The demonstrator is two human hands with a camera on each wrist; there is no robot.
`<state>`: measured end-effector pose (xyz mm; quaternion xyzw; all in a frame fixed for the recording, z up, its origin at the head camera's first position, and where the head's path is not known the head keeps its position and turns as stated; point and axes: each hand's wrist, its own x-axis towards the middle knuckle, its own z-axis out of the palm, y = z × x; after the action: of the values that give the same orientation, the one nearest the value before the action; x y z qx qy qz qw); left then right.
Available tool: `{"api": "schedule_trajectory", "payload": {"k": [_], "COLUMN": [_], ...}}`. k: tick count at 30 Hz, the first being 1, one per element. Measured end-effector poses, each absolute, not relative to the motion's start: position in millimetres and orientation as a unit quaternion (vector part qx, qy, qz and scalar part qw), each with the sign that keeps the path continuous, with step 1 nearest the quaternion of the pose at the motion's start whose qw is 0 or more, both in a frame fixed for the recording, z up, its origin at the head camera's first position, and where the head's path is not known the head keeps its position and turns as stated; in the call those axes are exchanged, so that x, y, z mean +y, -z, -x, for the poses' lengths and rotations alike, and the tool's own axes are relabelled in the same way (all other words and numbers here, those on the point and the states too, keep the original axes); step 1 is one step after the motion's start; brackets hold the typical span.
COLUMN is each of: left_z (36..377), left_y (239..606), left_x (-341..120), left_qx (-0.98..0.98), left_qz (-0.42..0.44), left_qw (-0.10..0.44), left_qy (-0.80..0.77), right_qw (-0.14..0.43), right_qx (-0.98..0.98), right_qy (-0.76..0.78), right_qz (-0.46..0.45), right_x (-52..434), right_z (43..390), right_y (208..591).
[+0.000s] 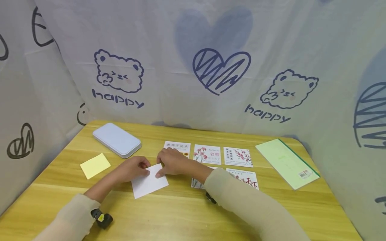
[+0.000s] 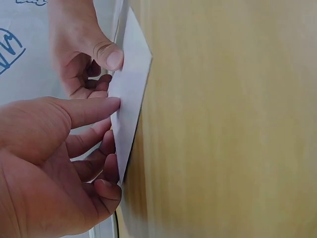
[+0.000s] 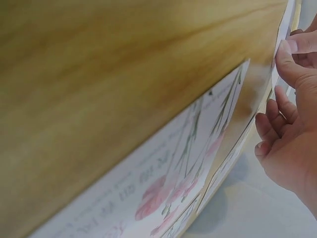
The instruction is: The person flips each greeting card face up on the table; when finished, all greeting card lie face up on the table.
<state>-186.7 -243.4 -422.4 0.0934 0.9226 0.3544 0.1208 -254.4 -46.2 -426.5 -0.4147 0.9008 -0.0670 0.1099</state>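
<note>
A white square card (image 1: 149, 187), its blank side facing up, is held between both hands over the front left part of the wooden table. My left hand (image 1: 132, 169) pinches its left far edge, thumb on top and fingers curled beneath, as the left wrist view shows. On the far right edge, my right hand (image 1: 173, 161) grips the same card with the thumb (image 2: 115, 59) on its upper face. The right forearm passes over part of the printed cards, and the right hand partly hides the sunflower card (image 1: 178, 145).
Several printed greeting cards lie in two rows, among them a carnation card (image 1: 208, 155) and a red-blossom card (image 1: 238, 157). A pale blue case (image 1: 117, 139) and a yellow paper square (image 1: 95, 165) lie left. At right is a green folder (image 1: 283, 164). Printed curtains (image 1: 169, 87) hang behind.
</note>
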Motion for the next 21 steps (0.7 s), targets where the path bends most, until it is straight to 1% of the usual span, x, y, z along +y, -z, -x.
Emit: {"api": "schedule_trajectory", "payload": {"k": [5, 8, 13, 15, 17, 19, 21], "left_z": [184, 184, 184, 185, 185, 187, 188], "left_y": [420, 417, 410, 408, 406, 406, 405], "left_x": [-242, -240, -231, -226, -219, -212, -202], "left_qx": [0.909, 0.895, 0.883, 0.882, 0.878, 0.873, 0.865], "left_qz": [-0.101, -0.108, -0.122, -0.126, -0.13, -0.136, -0.143], "left_qw": [0.117, 0.113, 0.098, 0.094, 0.097, 0.101, 0.108], "left_qy": [-0.388, -0.418, -0.442, -0.444, -0.451, -0.458, -0.47], "right_qw": [0.102, 0.106, 0.153, 0.167, 0.168, 0.153, 0.117], "right_qx": [0.89, 0.874, 0.832, 0.825, 0.829, 0.84, 0.852], "right_qy": [0.106, 0.177, 0.311, 0.332, 0.328, 0.307, 0.276], "right_qz": [0.431, 0.441, 0.432, 0.426, 0.421, 0.42, 0.428], "right_x": [-38, -29, -8, 1, 12, 24, 37], "right_z": [256, 258, 258, 257, 254, 250, 246], "right_y": [426, 421, 412, 407, 403, 399, 396]}}
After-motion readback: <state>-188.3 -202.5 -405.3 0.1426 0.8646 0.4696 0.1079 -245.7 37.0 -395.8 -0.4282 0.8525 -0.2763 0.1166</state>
